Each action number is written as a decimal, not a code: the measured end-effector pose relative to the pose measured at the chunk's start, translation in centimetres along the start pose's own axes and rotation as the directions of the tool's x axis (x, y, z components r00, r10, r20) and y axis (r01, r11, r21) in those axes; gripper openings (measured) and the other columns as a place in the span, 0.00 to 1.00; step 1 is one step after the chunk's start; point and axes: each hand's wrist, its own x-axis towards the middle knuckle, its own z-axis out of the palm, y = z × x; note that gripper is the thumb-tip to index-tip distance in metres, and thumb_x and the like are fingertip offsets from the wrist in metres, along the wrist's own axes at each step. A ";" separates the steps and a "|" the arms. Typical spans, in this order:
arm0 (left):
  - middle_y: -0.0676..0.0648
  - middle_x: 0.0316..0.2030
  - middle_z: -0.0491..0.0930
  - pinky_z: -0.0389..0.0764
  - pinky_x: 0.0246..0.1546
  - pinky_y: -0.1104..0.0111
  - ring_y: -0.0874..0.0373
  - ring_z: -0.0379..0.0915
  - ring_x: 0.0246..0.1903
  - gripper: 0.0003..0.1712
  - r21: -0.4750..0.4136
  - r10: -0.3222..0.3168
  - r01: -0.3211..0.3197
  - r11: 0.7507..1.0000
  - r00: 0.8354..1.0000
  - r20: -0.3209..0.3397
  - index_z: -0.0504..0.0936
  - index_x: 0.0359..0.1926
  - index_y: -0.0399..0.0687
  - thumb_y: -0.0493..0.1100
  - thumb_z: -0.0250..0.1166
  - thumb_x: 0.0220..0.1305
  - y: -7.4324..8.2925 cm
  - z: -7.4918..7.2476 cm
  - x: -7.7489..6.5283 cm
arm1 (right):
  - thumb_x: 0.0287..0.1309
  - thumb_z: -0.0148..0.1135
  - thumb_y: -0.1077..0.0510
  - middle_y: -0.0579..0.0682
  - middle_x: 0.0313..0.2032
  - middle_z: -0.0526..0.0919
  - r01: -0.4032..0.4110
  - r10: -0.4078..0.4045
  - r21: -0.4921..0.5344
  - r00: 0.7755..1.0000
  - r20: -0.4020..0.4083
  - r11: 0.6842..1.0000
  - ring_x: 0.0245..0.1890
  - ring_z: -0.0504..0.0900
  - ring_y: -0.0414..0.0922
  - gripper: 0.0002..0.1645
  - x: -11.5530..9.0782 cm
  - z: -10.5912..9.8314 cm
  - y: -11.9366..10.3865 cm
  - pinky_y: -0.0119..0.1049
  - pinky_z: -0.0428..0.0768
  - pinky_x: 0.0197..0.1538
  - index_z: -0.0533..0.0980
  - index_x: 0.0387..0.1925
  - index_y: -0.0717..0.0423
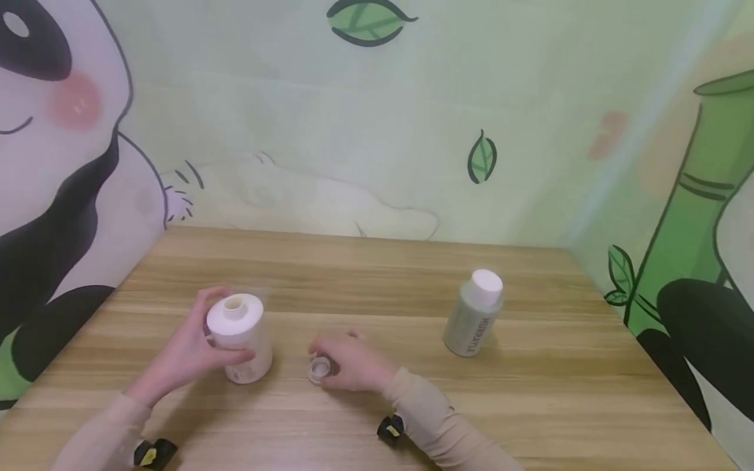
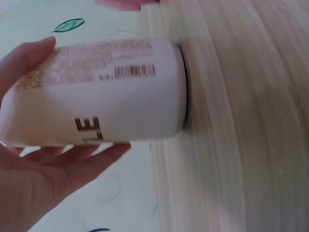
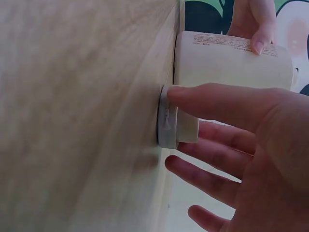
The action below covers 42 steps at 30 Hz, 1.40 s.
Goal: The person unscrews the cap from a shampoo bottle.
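My left hand (image 1: 194, 343) grips a white bottle (image 1: 250, 356), thumb on the near side and fingers around the back. The bottle stands upright on the table, its neck uncovered. Brown print and a barcode show on its side in the left wrist view, where the left hand (image 2: 43, 179) wraps its upper part. To the right, my right hand (image 1: 359, 363) pinches a small round cap (image 1: 320, 369) lying on the table with its hollow side up. The right wrist view has the thumb of the right hand (image 3: 260, 140) on the edge of the cap (image 3: 167, 118).
A grey-green bottle (image 1: 471, 320) with a white cap stands upright at the right. The wooden table (image 1: 365, 275) meets a wall (image 1: 353, 131) painted with pandas, leaves and bamboo. A black strap piece sits at each wrist.
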 end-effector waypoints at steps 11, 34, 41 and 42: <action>0.26 0.61 0.62 0.64 0.56 0.33 0.29 0.64 0.58 0.66 0.001 0.116 -0.116 0.993 0.992 0.051 0.40 0.69 0.38 0.38 0.80 0.40 0.1 -0.8 0.2 | 0.57 0.66 0.50 0.48 0.61 0.78 -0.021 0.021 -0.003 0.999 0.048 1.000 0.62 0.75 0.44 0.34 -0.6 -1.8 0.7 0.49 0.62 0.71 0.68 0.64 0.51; 0.40 0.67 0.66 0.61 0.69 0.47 0.41 0.62 0.68 0.50 -0.211 0.355 -0.302 0.930 0.889 0.290 0.48 0.70 0.55 0.45 0.72 0.56 13.2 10.3 10.2 | 0.64 0.58 0.49 0.63 0.60 0.76 -0.512 0.518 0.124 0.769 -0.375 0.850 0.60 0.74 0.60 0.29 -12.6 -16.2 10.1 0.59 0.71 0.62 0.71 0.60 0.62; 0.39 0.70 0.61 0.60 0.70 0.45 0.40 0.58 0.70 0.54 -0.346 0.291 -0.139 0.928 0.851 0.438 0.46 0.73 0.58 0.45 0.72 0.55 14.1 19.3 13.2 | 0.59 0.64 0.54 0.60 0.51 0.80 -0.405 0.451 0.224 0.863 -0.225 0.886 0.50 0.80 0.55 0.31 -13.8 -16.1 11.6 0.52 0.80 0.52 0.69 0.60 0.64; 0.38 0.70 0.59 0.59 0.70 0.44 0.40 0.57 0.70 0.56 -0.355 0.285 -0.122 0.927 0.843 0.455 0.44 0.74 0.59 0.45 0.73 0.54 14.1 20.5 13.5 | 0.59 0.64 0.55 0.61 0.50 0.80 -0.393 0.438 0.222 0.872 -0.217 0.892 0.50 0.80 0.55 0.31 -13.9 -16.0 11.7 0.52 0.80 0.52 0.68 0.60 0.65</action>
